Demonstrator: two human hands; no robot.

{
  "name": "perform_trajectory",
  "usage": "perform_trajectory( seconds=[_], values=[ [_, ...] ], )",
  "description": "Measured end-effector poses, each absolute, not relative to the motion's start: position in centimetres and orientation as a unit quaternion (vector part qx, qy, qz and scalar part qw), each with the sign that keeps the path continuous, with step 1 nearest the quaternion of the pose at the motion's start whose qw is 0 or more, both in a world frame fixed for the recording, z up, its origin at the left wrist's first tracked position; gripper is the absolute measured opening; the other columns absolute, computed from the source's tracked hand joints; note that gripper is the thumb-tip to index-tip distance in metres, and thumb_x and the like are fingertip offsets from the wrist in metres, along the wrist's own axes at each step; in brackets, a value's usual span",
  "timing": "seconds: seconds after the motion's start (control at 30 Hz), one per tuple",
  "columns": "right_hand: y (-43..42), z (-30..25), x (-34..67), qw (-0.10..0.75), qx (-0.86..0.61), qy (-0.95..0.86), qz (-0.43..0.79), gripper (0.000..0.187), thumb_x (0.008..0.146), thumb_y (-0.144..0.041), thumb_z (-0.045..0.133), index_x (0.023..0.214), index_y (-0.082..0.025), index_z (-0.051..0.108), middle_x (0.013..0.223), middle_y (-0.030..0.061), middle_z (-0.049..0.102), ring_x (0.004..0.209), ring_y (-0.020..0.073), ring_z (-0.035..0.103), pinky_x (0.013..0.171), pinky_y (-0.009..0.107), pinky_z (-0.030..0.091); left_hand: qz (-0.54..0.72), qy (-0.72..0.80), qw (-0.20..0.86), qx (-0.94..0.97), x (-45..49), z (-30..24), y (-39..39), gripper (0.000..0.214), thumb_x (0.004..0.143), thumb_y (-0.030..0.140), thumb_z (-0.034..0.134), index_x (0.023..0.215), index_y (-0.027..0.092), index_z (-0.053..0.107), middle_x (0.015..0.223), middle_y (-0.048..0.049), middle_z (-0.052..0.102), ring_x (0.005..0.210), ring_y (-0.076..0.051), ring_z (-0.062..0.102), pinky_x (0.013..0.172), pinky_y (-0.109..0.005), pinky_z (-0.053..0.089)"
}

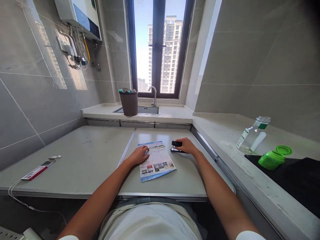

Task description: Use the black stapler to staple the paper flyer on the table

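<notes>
Right hand [186,146]: its grip is closing over the back of a black stapler [176,146], which is sitting on the tabletop [100,156] at the far right corner of a printed leaflet [156,161]. Whether the paper is lying between the jaws cannot be told.

Left hand [140,155]: it is lying loosely curled on the leaflet's left edge, grasping nothing and pinning the sheet flat.

Risk, as judged: if the left hand is lifting while the right is pressing, the leaflet could be sliding askew; fingertips near the stapler's mouth could be getting pinched.

Writing: the leaflet is showing coloured photographs and text too small to read. The clear bottle [251,136], beside a green container [272,159], is bearing a green-and-white label, also illegible.
</notes>
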State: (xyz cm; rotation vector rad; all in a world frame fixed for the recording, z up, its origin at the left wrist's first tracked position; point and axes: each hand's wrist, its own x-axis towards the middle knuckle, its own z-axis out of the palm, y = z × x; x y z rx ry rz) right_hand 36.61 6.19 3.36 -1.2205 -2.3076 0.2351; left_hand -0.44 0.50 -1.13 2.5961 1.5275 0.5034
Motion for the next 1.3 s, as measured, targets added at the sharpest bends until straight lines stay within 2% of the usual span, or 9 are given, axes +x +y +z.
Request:
perform_trajectory(
  seconds=[0.13,0.37,0.6,0.73,0.83,1.0,1.17,1.3],
  values=[
    [5.7,3.3,36.0,0.220,-0.422,-0.871,0.125,0.040,0.077,-0.052,0.074,0.096,-0.018,0.080,0.079,0.0018,0.073,0.071,0.0171,0.060,0.065,0.025,0.038,0.166,0.502,0.035,0.848,-0.1,-1.2,0.4,0.037,0.099,0.041,0.052,0.126,0.019,0.064,0.138,-0.0148,0.061,0.131,-0.032,0.055,0.115,-0.049,0.042],
    [4.2,2.9,33.2,0.205,-0.339,-0.900,0.182,0.042,0.080,-0.057,0.071,0.088,-0.016,0.074,0.069,-0.0025,0.061,0.064,0.0124,0.048,0.061,0.023,0.034,0.140,0.503,0.019,0.853,0.3,-1.6,0.2,0.050,0.099,0.049,0.052,0.142,0.024,0.059,0.148,-0.0150,0.053,0.136,-0.036,0.050,0.115,-0.055,0.040],
    [4.0,3.0,32.5,0.186,-0.300,-0.906,0.235,0.050,0.076,-0.062,0.077,0.098,-0.017,0.078,0.080,0.0004,0.070,0.072,0.0157,0.057,0.064,0.024,0.040,0.125,0.520,0.001,0.845,0.1,-2.4,0.7,0.052,0.100,0.052,0.050,0.147,0.031,0.056,0.154,-0.0124,0.049,0.143,-0.035,0.044,0.117,-0.053,0.036],
    [3.7,3.5,32.9,0.144,-0.279,-0.902,0.297,0.058,0.068,-0.062,0.083,0.106,-0.019,0.080,0.093,0.0024,0.076,0.083,0.0199,0.065,0.073,0.026,0.049,0.117,0.573,-0.004,0.811,0.2,-2.3,0.9,0.054,0.100,0.053,0.048,0.148,0.029,0.057,0.155,-0.0131,0.049,0.144,-0.036,0.044,0.118,-0.052,0.036],
    [3.5,3.6,32.9,0.123,-0.267,-0.903,0.313,0.058,0.066,-0.061,0.085,0.107,-0.019,0.081,0.094,0.0023,0.077,0.084,0.0204,0.067,0.075,0.026,0.050,0.110,0.595,-0.018,0.796,0.2,-2.3,1.0,0.053,0.101,0.051,0.047,0.148,0.027,0.057,0.154,-0.0139,0.050,0.144,-0.036,0.044,0.117,-0.053,0.036],
    [4.0,3.2,32.2,0.164,-0.290,-0.903,0.270,0.053,0.070,-0.053,0.084,0.113,-0.021,0.081,0.098,0.0025,0.079,0.084,0.0206,0.068,0.078,0.027,0.050,0.103,0.575,-0.012,0.812,0.2,-1.8,0.5,0.054,0.101,0.052,0.047,0.149,0.029,0.055,0.155,-0.0127,0.049,0.143,-0.036,0.045,0.116,-0.054,0.037],
    [4.8,2.3,31.5,0.224,-0.375,-0.876,0.205,0.046,0.077,-0.048,0.078,0.114,-0.021,0.080,0.088,0.0023,0.078,0.075,0.0183,0.064,0.071,0.026,0.046,0.084,0.497,0.020,0.863,0.8,-0.5,-0.6,0.054,0.099,0.058,0.048,0.149,0.038,0.053,0.156,-0.0067,0.048,0.141,-0.035,0.045,0.117,-0.053,0.036],
    [4.5,2.4,31.3,0.234,-0.336,-0.883,0.227,0.048,0.078,-0.049,0.077,0.116,-0.019,0.079,0.095,0.0039,0.078,0.082,0.0197,0.065,0.075,0.027,0.047,0.092,0.509,0.010,0.856,1.4,-0.2,-0.9,0.055,0.097,0.059,0.050,0.147,0.037,0.055,0.152,-0.0091,0.051,0.138,-0.040,0.044,0.113,-0.058,0.035]
  ],
)
